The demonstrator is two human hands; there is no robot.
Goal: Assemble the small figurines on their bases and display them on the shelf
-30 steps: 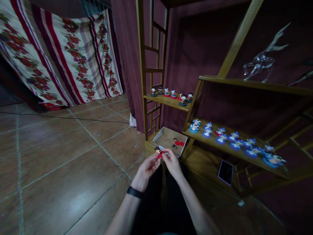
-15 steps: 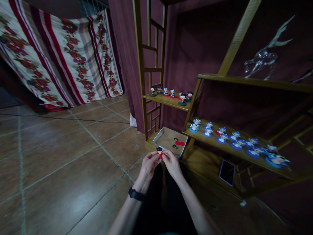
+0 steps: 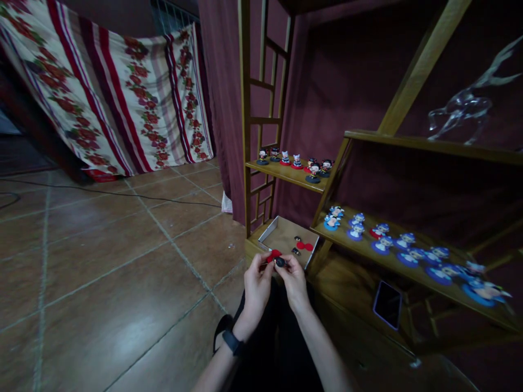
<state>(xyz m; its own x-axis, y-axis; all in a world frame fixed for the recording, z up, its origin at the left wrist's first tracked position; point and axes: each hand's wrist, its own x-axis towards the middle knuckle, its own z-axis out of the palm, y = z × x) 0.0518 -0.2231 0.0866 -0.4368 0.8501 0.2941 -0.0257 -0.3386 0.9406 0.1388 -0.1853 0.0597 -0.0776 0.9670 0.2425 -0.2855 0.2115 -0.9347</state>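
A small doll figurine [image 3: 279, 262] with a dark head and a red round base is held between my two hands, tipped over so its head points toward me. My left hand [image 3: 258, 280] pinches it at the side of the red base [image 3: 273, 255]. On the head side, the fingers of my right hand [image 3: 294, 279] close on the same figurine. Just beyond my hands lies a shallow cardboard box [image 3: 281, 231]. Two small dark figure pieces [image 3: 296, 251] and red discs [image 3: 304, 246] rest inside it.
Several figurines on round bases stand on the upper left shelf [image 3: 286, 172] and the lower right shelf [image 3: 347, 234]. A phone [image 3: 388, 305] lies at the lower right. A clear deer ornament [image 3: 461, 111] stands higher up. Tiled floor [image 3: 122, 283] stretches to the left.
The figurine has turned from upright to tipped, with its dark head now toward me and the red base away. The view has shifted slightly to the left.
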